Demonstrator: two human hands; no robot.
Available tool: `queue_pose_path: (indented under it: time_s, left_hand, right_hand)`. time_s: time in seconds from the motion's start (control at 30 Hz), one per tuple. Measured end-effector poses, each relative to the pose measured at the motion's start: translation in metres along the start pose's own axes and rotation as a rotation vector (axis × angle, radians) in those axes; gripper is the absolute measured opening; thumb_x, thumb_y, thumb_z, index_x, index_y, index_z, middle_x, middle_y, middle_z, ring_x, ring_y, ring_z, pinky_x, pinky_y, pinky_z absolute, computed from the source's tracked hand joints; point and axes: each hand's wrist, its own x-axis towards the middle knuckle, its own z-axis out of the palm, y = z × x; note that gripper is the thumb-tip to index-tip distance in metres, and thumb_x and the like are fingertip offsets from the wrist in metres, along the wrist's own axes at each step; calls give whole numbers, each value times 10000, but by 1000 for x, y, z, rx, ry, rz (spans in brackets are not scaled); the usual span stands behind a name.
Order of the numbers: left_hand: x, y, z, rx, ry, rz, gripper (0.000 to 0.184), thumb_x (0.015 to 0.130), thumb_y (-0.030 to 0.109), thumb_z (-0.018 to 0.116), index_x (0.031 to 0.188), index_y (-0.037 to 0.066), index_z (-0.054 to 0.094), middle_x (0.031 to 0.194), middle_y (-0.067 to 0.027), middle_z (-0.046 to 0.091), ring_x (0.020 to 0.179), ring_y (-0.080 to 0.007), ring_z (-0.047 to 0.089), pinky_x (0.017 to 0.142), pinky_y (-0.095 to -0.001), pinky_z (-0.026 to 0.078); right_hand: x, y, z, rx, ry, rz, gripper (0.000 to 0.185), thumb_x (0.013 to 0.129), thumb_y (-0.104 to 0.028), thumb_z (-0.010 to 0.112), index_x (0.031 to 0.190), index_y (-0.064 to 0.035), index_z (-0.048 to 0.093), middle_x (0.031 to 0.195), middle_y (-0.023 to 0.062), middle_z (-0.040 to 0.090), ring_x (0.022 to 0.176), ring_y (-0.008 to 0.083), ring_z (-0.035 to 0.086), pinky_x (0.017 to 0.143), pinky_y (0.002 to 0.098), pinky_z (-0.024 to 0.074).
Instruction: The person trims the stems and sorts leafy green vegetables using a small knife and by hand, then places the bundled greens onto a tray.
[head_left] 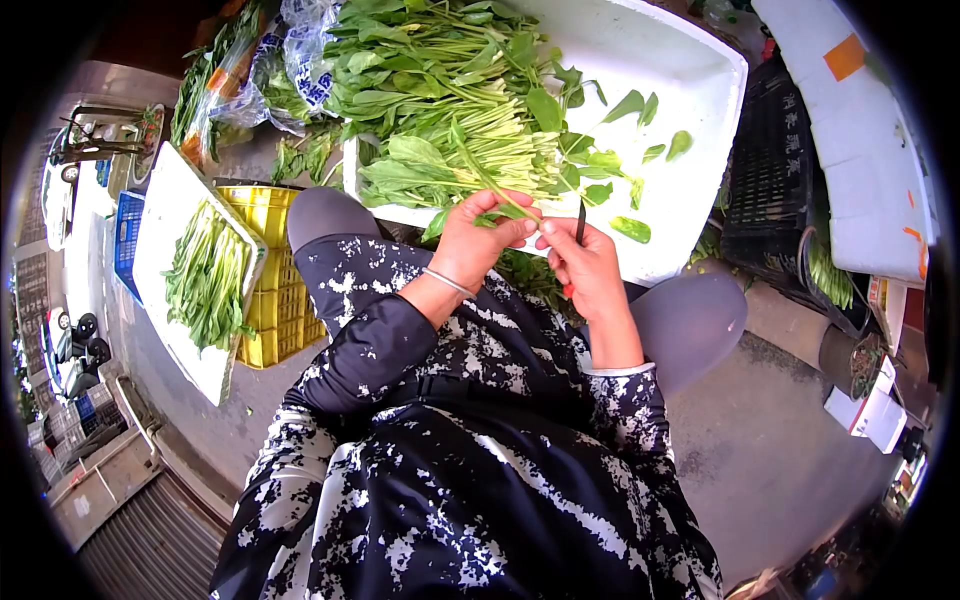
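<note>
My left hand (478, 238) is closed around a leafy green stalk (492, 180), whose leaf end points up and away from me. At the cut end of this stalk, my right hand (588, 262) pinches with thumb and finger, its fingertips meeting those of my left. A thin black tool (581, 222), perhaps a small knife, sticks up out of my right hand; its lower part is hidden in the grip. Just beyond my hands, a large pile of leafy greens (440, 100) fills the left side of a white foam box (700, 70). Loose leaves (630, 229) lie on its right side.
On my left, a white foam lid (150, 270) with bundled greens (208, 275) rests against a yellow crate (275, 290). Plastic bags (305, 60) lie beyond. A black crate (765, 170) and another white foam box (870, 130) stand on the right.
</note>
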Motion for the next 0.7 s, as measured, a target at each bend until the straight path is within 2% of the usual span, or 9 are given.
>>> queue_pose_path:
  time_s: [0.1, 0.17, 0.23, 0.3, 0.37, 0.4, 0.43, 0.57, 0.7]
  left_hand:
    - [-5, -1, -6, -29, 45, -73, 258, 747, -11, 636, 989, 13, 549, 903, -83, 624, 736, -118, 584, 617, -221, 480]
    - [-7, -2, -14, -8, 100, -86, 274, 764, 1, 624, 1021, 35, 534, 899, -79, 626, 793, -146, 602, 645, -240, 488]
    - [-5, -7, -28, -142, 197, -139, 254, 776, -9, 606, 1016, 32, 532, 909, -98, 619, 815, -174, 609, 648, -250, 496]
    - [-5, -14, -41, -157, 209, -170, 242, 788, -31, 577, 1017, 17, 515, 913, -108, 609, 842, -208, 613, 670, -258, 510]
    - [-5, -23, -52, -330, 206, -233, 264, 792, -52, 552, 1041, 1, 482, 918, -107, 599, 857, -228, 612, 692, -260, 520]
    - [-5, -26, -56, -353, 212, -253, 312, 777, -99, 512, 1068, -5, 449, 898, -96, 583, 879, -245, 607, 717, -269, 525]
    - [-4, -29, -59, -358, 214, -256, 312, 777, -99, 512, 1068, -5, 449, 898, -96, 583, 879, -245, 607, 717, -269, 525]
    - [-2, -33, -67, -401, 236, -308, 373, 727, -156, 452, 1065, 1, 430, 847, -76, 541, 876, -243, 602, 707, -287, 526]
    - [-2, -35, -72, -431, 199, -322, 361, 728, -143, 460, 1057, 4, 427, 833, -68, 532, 813, -215, 598, 703, -302, 522]
  right_hand:
    - [8, 10, 2, -27, 52, -62, 190, 802, -197, 629, 824, -10, 602, 666, 0, 558, 500, 30, 412, 378, 153, 280]
    - [17, 12, -6, 167, 218, -56, 181, 814, -195, 614, 813, -14, 603, 657, 0, 539, 498, 42, 404, 371, 158, 282]
    - [27, 5, -15, 401, 451, -108, 257, 813, -254, 615, 946, -38, 571, 758, 32, 563, 504, 59, 419, 355, 171, 289]
    - [32, -2, -24, 722, 379, -101, 361, 801, -262, 627, 1053, -31, 513, 843, 56, 595, 520, 76, 445, 359, 169, 309]
    - [50, 13, -20, 380, 421, -117, 463, 801, -279, 620, 1157, -34, 454, 913, 78, 610, 551, 93, 483, 361, 195, 326]
    - [49, 18, -9, 0, 382, -155, 444, 812, -288, 600, 1153, -28, 484, 924, 87, 609, 598, 102, 521, 416, 220, 378]
    - [70, 46, -14, -247, 281, -256, 382, 798, -273, 608, 1108, -58, 549, 933, 106, 617, 615, 143, 560, 507, 267, 432]
    - [92, 63, 11, -1077, 324, -404, 219, 745, -187, 629, 963, -161, 620, 911, 94, 580, 777, 268, 575, 665, 355, 456]
    - [105, 62, 17, -1096, 346, -311, 186, 739, -188, 631, 920, -149, 617, 883, 80, 562, 825, 274, 563, 688, 373, 450]
